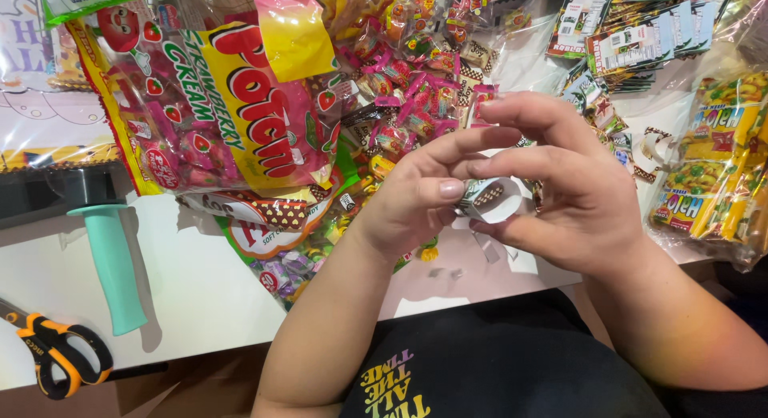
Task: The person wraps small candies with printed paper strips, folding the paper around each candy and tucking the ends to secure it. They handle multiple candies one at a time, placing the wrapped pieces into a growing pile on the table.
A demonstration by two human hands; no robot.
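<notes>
Together, left hand [416,198], right hand [560,186] pinching curled paper strip [492,200]; candy bags [240,106] behind

Just one view here, a head-worn camera looking steeply down over the person's own chest and lap onto the near edge of a white table [200,298]. It faces forward and down, so the table edge cuts across the lower half and the dark shirt fills the bottom. Pretty close up: the left hand [416,198] and right hand [560,186] sit dead centre and take up a big chunk of the picture. The far side of the table is cropped at the top, and the orange-handled scissors [52,350] get clipped at the left edge. No second view to overlap with.
</notes>
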